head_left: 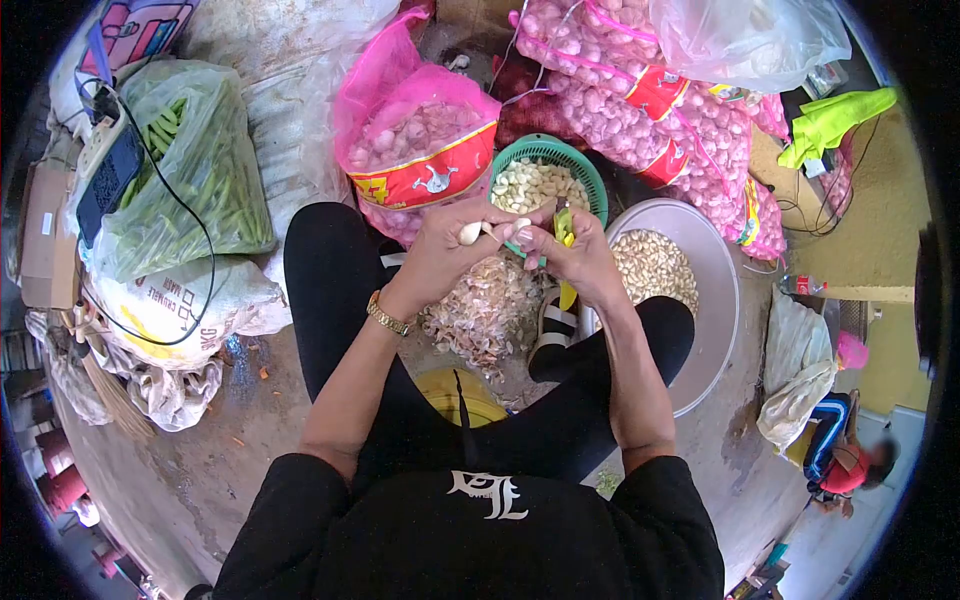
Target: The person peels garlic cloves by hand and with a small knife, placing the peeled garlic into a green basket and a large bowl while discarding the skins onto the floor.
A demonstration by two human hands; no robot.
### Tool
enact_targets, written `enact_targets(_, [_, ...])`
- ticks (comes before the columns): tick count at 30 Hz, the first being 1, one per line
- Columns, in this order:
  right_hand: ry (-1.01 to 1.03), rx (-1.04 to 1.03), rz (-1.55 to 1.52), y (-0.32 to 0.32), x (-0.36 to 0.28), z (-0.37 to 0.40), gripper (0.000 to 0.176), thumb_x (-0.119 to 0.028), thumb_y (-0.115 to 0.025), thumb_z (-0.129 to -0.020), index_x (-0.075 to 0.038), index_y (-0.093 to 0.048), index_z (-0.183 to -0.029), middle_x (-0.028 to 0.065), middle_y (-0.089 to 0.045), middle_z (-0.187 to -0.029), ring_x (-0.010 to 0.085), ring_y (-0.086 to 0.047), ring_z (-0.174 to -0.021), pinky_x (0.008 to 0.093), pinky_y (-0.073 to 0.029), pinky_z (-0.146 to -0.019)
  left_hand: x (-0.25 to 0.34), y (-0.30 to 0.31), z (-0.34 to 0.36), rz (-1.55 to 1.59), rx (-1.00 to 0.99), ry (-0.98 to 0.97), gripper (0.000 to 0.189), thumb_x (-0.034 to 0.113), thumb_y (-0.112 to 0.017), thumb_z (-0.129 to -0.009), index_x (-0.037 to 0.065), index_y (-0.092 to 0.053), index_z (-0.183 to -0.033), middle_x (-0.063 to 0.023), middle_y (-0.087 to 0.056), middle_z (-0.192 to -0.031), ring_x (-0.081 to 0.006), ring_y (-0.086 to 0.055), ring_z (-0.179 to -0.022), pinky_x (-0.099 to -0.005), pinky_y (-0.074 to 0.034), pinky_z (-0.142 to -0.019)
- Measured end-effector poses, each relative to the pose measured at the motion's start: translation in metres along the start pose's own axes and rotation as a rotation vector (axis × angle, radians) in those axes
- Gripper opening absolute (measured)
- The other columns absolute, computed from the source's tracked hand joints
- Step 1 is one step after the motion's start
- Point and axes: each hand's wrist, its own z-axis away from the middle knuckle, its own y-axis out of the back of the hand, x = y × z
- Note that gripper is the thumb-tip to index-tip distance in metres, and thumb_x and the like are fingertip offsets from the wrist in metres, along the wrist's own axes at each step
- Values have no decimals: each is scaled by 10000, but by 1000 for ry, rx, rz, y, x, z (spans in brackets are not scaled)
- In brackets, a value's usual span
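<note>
My left hand (447, 247) is closed around garlic cloves; one pale clove (470, 233) shows between its fingers. Close beside it, my right hand (583, 262) grips a small yellow knife (567, 294), and its thumb meets the left fingertips at another whitish clove (522, 226). The knife's blade cannot be made out. Just beyond both hands stands a green basket (597, 182) of peeled cloves (540, 185). Below them a heap of garlic skins (485, 315) lies on the floor between my legs.
A pale tub (716, 300) of unpeeled cloves (655, 265) stands at right. An open pink mesh bag (375, 90) of garlic is ahead, with more full garlic bags (690, 130) behind. Green vegetables fill a plastic bag (240, 195) at left. Another person (848, 465) sits far right.
</note>
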Motion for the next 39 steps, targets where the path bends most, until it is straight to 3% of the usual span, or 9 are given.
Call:
enact_targets(3, [91, 3, 164, -4, 5, -2, 180, -129, -708, -871, 15, -633, -950, 25, -643, -765, 80, -610, -654, 227, -479, -580, -2, -2, 1, -128, 25, -44, 176, 132, -650, -861, -5, -665, -971, -81, -626, -803, -120, -575, -737, -276, -452, -673])
enact_targets(8, [73, 19, 184, -8, 1, -1, 181, -129, -709, -868, 19, -638, -943, 26, -644, -757, 76, -608, -657, 222, -479, -580, 2, -2, 1, -274, 44, -50, 151, 116, -666, -813, -3, -627, -896, -103, -619, -780, -155, -585, -714, -304, -460, -660])
enact_targets(10, [70, 22, 165, -7, 2, -3, 181, -132, -706, -870, 19, -639, -945, 26, -645, -760, 76, -608, -657, 220, -478, -586, 1, -4, 1, -219, 77, -3, 136, 114, -644, -833, -2, -641, -904, -10, -610, -789, -61, -524, -694, -233, -430, -626])
enact_targets(13, [40, 14, 76, -5, 7, -6, 185, -140, -704, -869, 10, -643, -957, 19, -645, -765, 75, -606, -657, 213, -474, -595, 1, -3, 2, -186, 99, -14, 130, 113, -648, -834, 8, -644, -911, 9, -592, -773, -41, -500, -678, -216, -410, -600])
enact_targets(17, [8, 16, -10, -8, -2, -2, 187, -128, -687, -875, 0, -635, -1001, 24, -655, -779, 72, -597, -641, 205, -459, -580, 3, -2, 7, -152, 139, 76, 145, 114, -665, -815, -4, -617, -884, -62, -601, -746, -110, -545, -675, -272, -441, -624])
enact_targets(24, [-114, -25, -152, -4, 3, -5, 202, -161, -669, -888, -47, -613, -1046, 42, -668, -813, 44, -589, -629, 167, -333, -432, -2, 4, 15, 24, 183, 103, 119, 110, -665, -847, 6, -625, -886, 3, -599, -763, -52, -507, -667, -230, -419, -602])
enact_targets(31, [-99, 14, -181, -5, -2, -5, 247, -210, -676, -884, -69, -586, -1065, 27, -662, -858, 44, -604, -670, 160, -327, -420, 1, 12, 19, 291, 196, 232, 91, 112, -630, -905, 23, -634, -923, 39, -587, -761, -13, -512, -656, -178, -413, -567])
enact_targets(38, [-82, 14, -309, 2, -5, -3, 223, -191, -655, -898, -64, -579, -1065, 27, -656, -882, 39, -599, -685, 144, -307, -414, -20, 20, 23, 218, 172, 284, 116, 123, -668, -865, 12, -647, -894, 11, -605, -717, -34, -528, -637, -209, -419, -562])
enact_targets(39, [-60, 9, -349, 4, -5, -2, 220, -189, -649, -903, -59, -578, -1064, 30, -655, -885, 38, -596, -686, 143, -305, -413, -23, 24, 24, 8, 91, 255, 125, 123, -680, -855, 10, -647, -899, 20, -608, -752, -50, -529, -637, -220, -428, -569])
